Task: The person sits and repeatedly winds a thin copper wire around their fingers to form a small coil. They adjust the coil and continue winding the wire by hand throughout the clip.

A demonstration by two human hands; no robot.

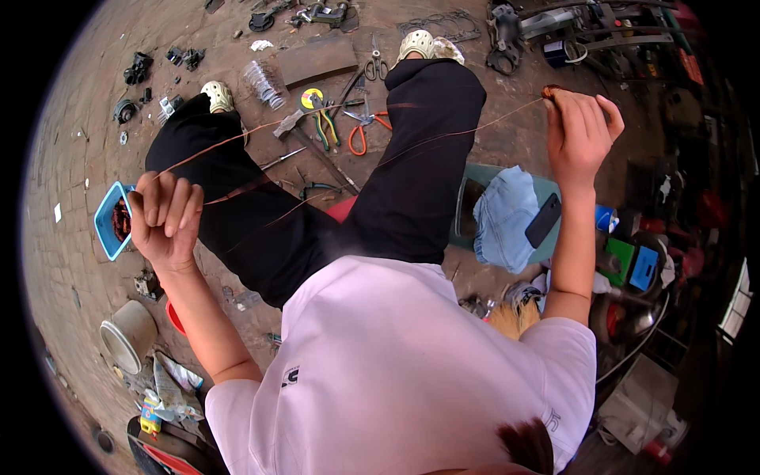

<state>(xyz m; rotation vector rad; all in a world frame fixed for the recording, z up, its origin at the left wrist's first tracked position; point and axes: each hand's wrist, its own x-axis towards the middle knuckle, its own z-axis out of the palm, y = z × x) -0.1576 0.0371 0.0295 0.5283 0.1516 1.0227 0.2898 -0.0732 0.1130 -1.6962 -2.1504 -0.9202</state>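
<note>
Thin copper wire [245, 188] stretches in loose strands above my lap, from one raised hand to the other. My left hand [166, 218] is closed, fingers curled and pressed to the thumb, on the left ends of the strands. Out to the far right, my right hand [580, 138] pinches a small orange-brown bundle of copper wire [549, 93], with one finger sticking out. Beside my left hand stands a blue plastic basket [104, 224] with dark reddish-brown coils inside.
Between my feet lie a hammer [290, 124], yellow-green pliers [326, 131], orange-handled scissors [358, 141] and a metal block [318, 60]. A phone [543, 222] rests on blue denim [505, 220] at right. Machine parts crowd the right side; a bucket [129, 335] stands lower left.
</note>
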